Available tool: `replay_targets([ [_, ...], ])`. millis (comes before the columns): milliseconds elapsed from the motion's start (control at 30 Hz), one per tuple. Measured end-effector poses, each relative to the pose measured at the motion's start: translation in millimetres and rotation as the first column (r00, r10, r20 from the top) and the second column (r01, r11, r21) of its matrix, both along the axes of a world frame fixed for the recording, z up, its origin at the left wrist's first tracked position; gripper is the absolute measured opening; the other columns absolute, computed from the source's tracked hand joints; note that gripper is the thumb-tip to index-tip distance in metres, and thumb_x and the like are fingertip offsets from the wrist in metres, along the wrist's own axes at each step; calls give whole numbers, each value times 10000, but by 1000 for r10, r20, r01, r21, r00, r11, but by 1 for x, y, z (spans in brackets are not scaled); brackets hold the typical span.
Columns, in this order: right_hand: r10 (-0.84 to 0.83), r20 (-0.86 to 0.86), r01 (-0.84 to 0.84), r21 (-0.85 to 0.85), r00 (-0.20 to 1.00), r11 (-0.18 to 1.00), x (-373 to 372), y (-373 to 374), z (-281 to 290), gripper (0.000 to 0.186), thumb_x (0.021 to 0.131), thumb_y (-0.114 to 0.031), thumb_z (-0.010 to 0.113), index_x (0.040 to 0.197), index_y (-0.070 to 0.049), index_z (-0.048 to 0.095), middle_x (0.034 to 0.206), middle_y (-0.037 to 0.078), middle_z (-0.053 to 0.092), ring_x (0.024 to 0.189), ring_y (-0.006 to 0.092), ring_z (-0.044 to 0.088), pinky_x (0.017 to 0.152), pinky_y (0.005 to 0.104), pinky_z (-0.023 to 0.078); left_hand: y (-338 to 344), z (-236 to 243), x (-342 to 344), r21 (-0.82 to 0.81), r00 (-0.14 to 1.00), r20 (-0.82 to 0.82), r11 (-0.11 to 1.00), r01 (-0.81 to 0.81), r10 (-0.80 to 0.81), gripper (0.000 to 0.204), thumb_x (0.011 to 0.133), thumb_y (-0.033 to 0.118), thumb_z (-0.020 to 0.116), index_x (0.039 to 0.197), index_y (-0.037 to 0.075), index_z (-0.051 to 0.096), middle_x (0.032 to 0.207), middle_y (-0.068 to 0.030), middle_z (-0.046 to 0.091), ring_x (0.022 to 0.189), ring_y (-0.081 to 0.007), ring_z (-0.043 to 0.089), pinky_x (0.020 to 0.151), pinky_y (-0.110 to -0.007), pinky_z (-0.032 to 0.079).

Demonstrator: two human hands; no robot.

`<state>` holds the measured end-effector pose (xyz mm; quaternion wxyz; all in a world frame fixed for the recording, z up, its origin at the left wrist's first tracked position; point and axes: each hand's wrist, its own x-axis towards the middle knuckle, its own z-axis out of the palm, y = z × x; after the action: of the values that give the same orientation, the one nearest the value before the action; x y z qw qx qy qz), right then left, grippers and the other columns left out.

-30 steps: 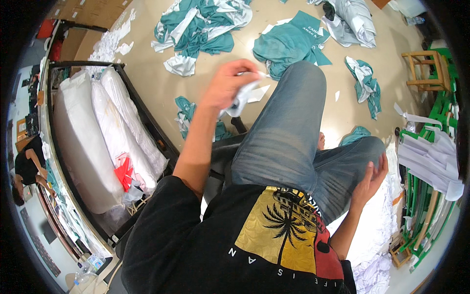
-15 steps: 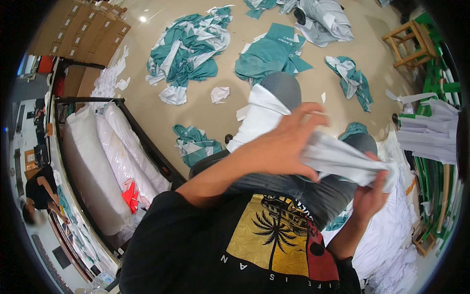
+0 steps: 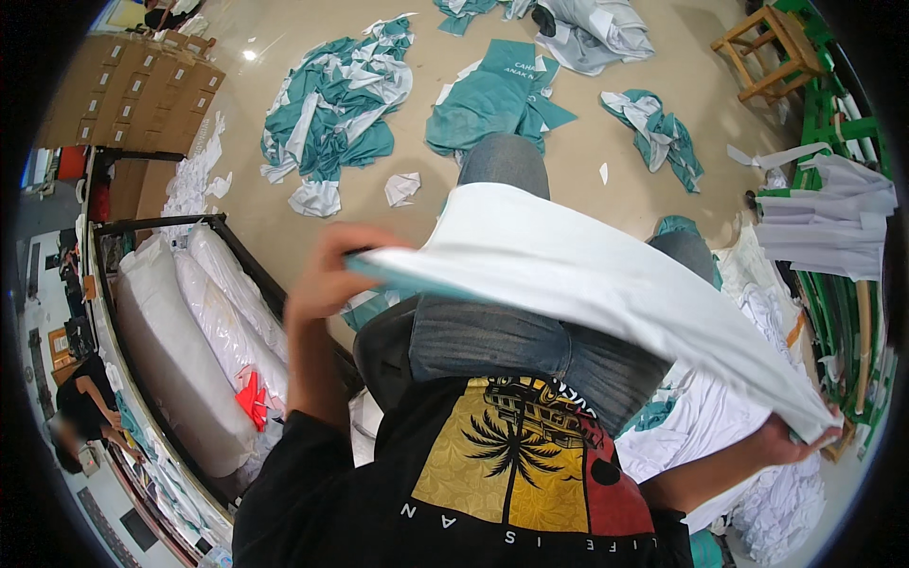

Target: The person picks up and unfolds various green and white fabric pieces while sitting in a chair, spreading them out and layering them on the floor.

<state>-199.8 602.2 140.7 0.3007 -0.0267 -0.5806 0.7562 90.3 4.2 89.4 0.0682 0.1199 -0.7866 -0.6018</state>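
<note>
A long piece of white fabric [image 3: 587, 260] with a teal underside stretches across my lap, over the knees of my jeans. One end is pinched in my left hand [image 3: 333, 270], which is slightly smeared by motion. At the lower right, my right hand [image 3: 800, 440] grips the other end, its fingers wrapped round the edge. Between the two hands the cloth hangs taut and partly twisted. A heap of white cloth [image 3: 701, 445] lies beside my right thigh, below the stretched piece.
Teal and white fabric piles [image 3: 346, 104] lie on the floor ahead, with another teal pile [image 3: 492, 104] beside them. Wrapped white rolls [image 3: 180, 350] fill a dark-framed rack at left. Cardboard boxes [image 3: 133, 90] stand behind it. A wooden stool [image 3: 772, 57] and green frame are at right. Another person [image 3: 95, 398] works far left.
The fabric, earlier bunched between my hands, is now spread out across my lap. My left hand has moved left and my right hand outward to the lower right.
</note>
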Motion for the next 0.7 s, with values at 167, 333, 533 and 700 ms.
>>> replay_targets([
  [167,440,93,-446,301,893,843,-11,148,-8,474,1129,-342,501,1509,-61,541,1483,156,588,1331,312,581,1137,501,466,-26,41,1,599,816,-573,718,354,75,297,954,267,725,966,-29,696,795,-110,693,698,-217,696,534,-360,491],
  [333,218,152,-185,-205,964,961,-12,-10,3,497,1114,-270,567,1509,26,518,1478,199,595,1333,344,596,1149,479,479,-34,39,-63,448,849,-71,777,-442,523,484,1005,288,708,1333,-37,566,1195,-167,712,1033,-272,711,906,-346,566],
  [533,-99,619,-514,722,779,463,-8,-93,-85,739,1052,-248,655,1656,-21,295,1689,234,351,1527,320,411,1234,430,346,5,-51,-128,73,884,282,911,-407,372,833,1022,445,657,1623,-2,294,1582,-242,498,1454,-332,478,1218,-444,338],
  [700,163,789,-806,581,592,111,25,-111,-133,710,1056,-144,583,1694,-179,275,1762,201,187,1631,390,163,1306,492,185,48,-106,-93,-148,937,341,988,-33,82,1075,938,534,750,1657,-46,200,1646,-326,355,1536,-419,371,1252,-443,307],
])
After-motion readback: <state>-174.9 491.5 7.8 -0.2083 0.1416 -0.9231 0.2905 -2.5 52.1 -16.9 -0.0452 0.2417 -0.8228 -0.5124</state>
